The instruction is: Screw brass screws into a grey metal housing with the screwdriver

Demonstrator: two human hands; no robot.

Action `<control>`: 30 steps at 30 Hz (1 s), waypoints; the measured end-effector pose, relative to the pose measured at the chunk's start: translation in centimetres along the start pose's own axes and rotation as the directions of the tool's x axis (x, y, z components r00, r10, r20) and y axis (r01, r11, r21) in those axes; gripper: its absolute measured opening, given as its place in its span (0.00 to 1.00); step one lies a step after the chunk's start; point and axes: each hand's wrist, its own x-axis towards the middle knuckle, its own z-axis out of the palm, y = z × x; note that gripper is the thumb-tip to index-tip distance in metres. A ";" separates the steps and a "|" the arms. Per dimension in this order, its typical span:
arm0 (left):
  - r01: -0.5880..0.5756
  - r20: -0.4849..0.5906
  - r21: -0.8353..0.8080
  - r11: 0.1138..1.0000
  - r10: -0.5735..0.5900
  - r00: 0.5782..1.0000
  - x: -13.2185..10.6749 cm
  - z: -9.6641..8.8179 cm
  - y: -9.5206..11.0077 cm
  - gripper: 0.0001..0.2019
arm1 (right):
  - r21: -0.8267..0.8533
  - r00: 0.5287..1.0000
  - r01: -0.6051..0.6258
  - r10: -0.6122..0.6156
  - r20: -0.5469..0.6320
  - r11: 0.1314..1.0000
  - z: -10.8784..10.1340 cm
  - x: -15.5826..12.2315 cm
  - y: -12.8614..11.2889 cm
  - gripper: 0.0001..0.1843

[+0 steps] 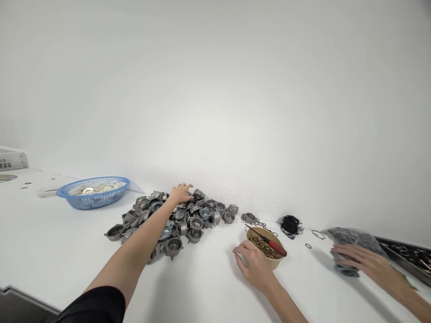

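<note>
My left hand [182,193] reaches far forward and lies on top of a pile of grey metal housings [175,220] near the wall, fingers stretched over the parts. My right hand [254,265] rests on the white table beside a tan bowl [274,262] filled with small brass screws, its loosely bent fingers apart and touching the bowl's left side. A red-handled screwdriver [274,246] lies across the bowl's rim.
A blue basket [92,192] of pale discs stands at the back left. Black rubber rings [291,224] lie by the wall. Another person's hand [365,262] rests on a grey part at the right, near a plastic bag [353,235] and a dark tray [407,255].
</note>
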 end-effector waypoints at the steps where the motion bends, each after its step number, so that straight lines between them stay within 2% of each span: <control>1: -0.013 0.007 -0.004 1.000 0.013 1.000 -0.4 -0.5 -0.7 0.23 | 0.012 1.000 -0.008 0.008 0.013 1.000 -0.1 -0.1 0.0 0.13; 4: 0.006 -0.006 -0.013 1.000 -0.006 1.000 -3.4 -2.7 -3.9 0.25 | 0.034 0.998 -0.034 0.032 0.060 0.999 -0.2 -0.3 -0.1 0.14; 6: 0.076 -0.046 -0.004 0.997 -0.076 0.996 -7.3 -4.1 -6.4 0.23 | 0.038 0.996 -0.049 0.046 0.075 0.998 -0.2 -0.4 -0.1 0.14; 8: 0.191 -0.095 0.014 0.982 -0.189 0.977 -12.2 -5.1 -8.8 0.22 | 0.040 0.995 -0.044 0.041 0.088 0.998 0.0 -0.3 0.0 0.14; 11: 0.335 -0.110 0.037 0.942 -0.329 0.938 -19.0 -5.0 -11.0 0.24 | 0.042 0.993 -0.031 0.026 0.115 0.999 0.3 -0.3 -0.1 0.13; 14: 0.347 -0.073 0.040 0.937 -0.343 0.936 -22.9 -3.5 -11.5 0.24 | 0.045 0.990 -0.032 0.026 0.136 0.998 0.6 -0.3 -0.3 0.13; 16: 0.327 -0.050 0.028 0.944 -0.326 0.944 -23.8 -2.5 -11.3 0.24 | 0.046 0.989 -0.036 0.029 0.143 0.998 0.7 -0.3 -0.4 0.13; 19: 0.333 -0.058 0.054 0.941 -0.330 0.942 -23.6 -1.7 -11.1 0.28 | 0.050 0.988 -0.051 0.043 0.146 0.997 0.8 -0.5 -0.5 0.13; 22: 0.377 -0.061 0.103 0.920 -0.373 0.926 -22.9 -1.7 -11.7 0.32 | 0.066 0.986 -0.065 0.054 0.159 0.996 0.9 -0.7 -0.7 0.13; 25: 0.425 0.011 0.080 0.902 -0.427 0.904 -22.5 -1.9 -12.7 0.34 | 0.081 0.982 -0.076 0.060 0.179 0.994 1.1 -0.7 -0.9 0.14; 30: 0.381 0.061 0.049 0.923 -0.384 0.921 -23.0 -2.0 -13.6 0.35 | 0.087 0.977 -0.089 0.070 0.201 0.992 1.0 -0.7 -1.3 0.14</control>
